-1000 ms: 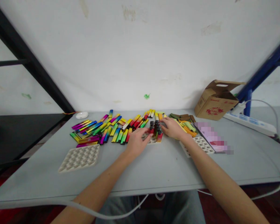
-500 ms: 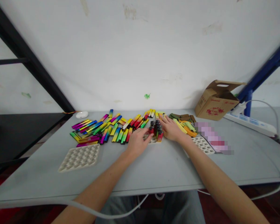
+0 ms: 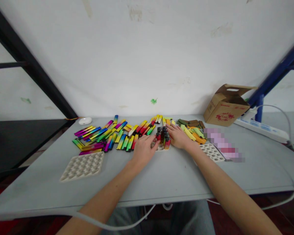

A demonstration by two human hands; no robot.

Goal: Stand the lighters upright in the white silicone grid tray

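Several lighters (image 3: 167, 143) with black tops stand upright in a pale holed tray (image 3: 161, 148), in the middle of the table. My left hand (image 3: 144, 149) is on their left, thumb and fingers closed around a red lighter (image 3: 158, 136) at the edge of the group. The lower part of that lighter is hidden by the fingers. On the right side of the standing lighters rests my right hand (image 3: 178, 136), its fingers stretched out toward the far side. Whether the fingertips touch the lighters cannot be made out.
Shiny multicoloured lighters (image 3: 107, 133) lie loose to the left; yellow, orange and green ones (image 3: 194, 133) lie right. A holed tray (image 3: 83, 166) sits front left, another (image 3: 212, 152) right. Beyond are a blurred pink item (image 3: 221, 143), cardboard box (image 3: 225, 112), power strip (image 3: 264, 129) and white case (image 3: 85, 121).
My right hand's fingers have shifted slightly nearer along the standing lighters. My left hand stays at the red lighter. The whole view has moved very slightly.
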